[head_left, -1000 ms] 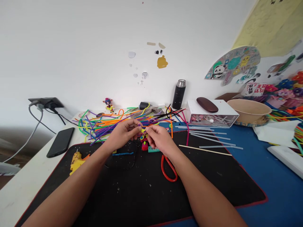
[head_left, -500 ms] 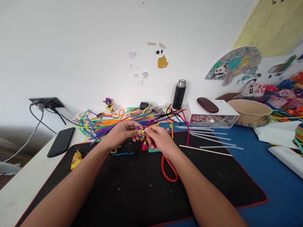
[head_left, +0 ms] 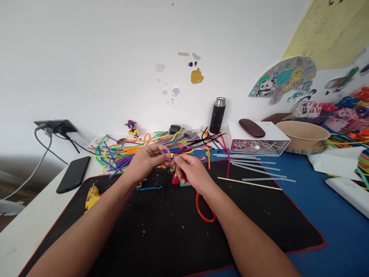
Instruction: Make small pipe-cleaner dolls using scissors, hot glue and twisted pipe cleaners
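Note:
My left hand and my right hand meet above the back of the black mat. Between their fingertips is a small purple and yellow pipe cleaner piece, mostly covered by the fingers. Both hands are closed in a pinch on it. Just below lies a small red and yellow object, partly hidden by my right hand. Red looped handles, perhaps of a tool, stick out under my right wrist. A blue pipe cleaner rests on the mat beside my left wrist.
Many coloured pipe cleaners lie behind my hands. A yellow glue gun and a phone are at left. Glue sticks, a wooden stick, a white box, a bowl and a black flask stand or lie right.
The fingers have shifted slightly around the small purple and yellow piece, with its purple end now showing higher beside my left fingertips. The view has moved a little.

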Available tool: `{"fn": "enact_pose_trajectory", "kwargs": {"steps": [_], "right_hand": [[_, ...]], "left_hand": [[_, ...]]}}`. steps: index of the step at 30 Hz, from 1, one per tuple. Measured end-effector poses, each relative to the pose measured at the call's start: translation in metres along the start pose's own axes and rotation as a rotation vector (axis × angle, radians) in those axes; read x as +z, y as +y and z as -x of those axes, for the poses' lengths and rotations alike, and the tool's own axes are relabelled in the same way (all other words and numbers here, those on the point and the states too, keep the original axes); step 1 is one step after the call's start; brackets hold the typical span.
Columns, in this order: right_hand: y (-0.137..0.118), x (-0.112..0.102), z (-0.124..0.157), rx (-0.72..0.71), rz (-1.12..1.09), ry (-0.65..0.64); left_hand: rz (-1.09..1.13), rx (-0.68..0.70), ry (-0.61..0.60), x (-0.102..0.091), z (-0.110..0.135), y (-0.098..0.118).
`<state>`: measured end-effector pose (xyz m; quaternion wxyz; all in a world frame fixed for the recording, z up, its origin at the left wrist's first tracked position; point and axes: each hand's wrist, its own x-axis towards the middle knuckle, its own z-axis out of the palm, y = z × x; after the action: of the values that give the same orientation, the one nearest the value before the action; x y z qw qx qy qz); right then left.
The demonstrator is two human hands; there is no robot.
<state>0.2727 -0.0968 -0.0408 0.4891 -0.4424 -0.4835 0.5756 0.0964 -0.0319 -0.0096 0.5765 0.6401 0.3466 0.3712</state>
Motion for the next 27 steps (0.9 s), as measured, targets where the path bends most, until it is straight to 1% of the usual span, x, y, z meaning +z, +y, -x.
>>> {"fn": "enact_pose_trajectory", "kwargs": {"steps": [3, 6, 9, 12, 14, 19, 22, 27], "right_hand": [[0.006, 0.001, -0.001, -0.079, 0.201, 0.027], [0.008, 0.002, 0.001, -0.128, 0.416, 0.049], [0.006, 0.003, 0.003, -0.181, 0.617, 0.092], [0.003, 0.004, 0.004, -0.242, 0.771, 0.141], [0.002, 0.004, 0.005, -0.248, 0.824, 0.144], [0.003, 0.006, 0.005, -0.21, 0.882, 0.126], [0.003, 0.007, 0.005, -0.203, 0.921, 0.123], [0.002, 0.008, 0.006, -0.151, 1.006, 0.1]], "left_hand": [[-0.126, 0.065, 0.028, 0.003, 0.002, -0.001], [-0.24, 0.089, 0.062, 0.004, 0.003, -0.004], [-0.352, 0.106, 0.086, 0.0, 0.0, -0.008], [-0.412, 0.119, 0.073, -0.004, -0.002, -0.012], [-0.43, 0.124, 0.047, -0.005, -0.002, -0.013], [-0.508, 0.153, -0.004, -0.002, 0.001, -0.012], [-0.556, 0.166, 0.014, 0.001, 0.002, -0.011], [-0.682, 0.259, 0.026, 0.003, 0.001, -0.014]]}}
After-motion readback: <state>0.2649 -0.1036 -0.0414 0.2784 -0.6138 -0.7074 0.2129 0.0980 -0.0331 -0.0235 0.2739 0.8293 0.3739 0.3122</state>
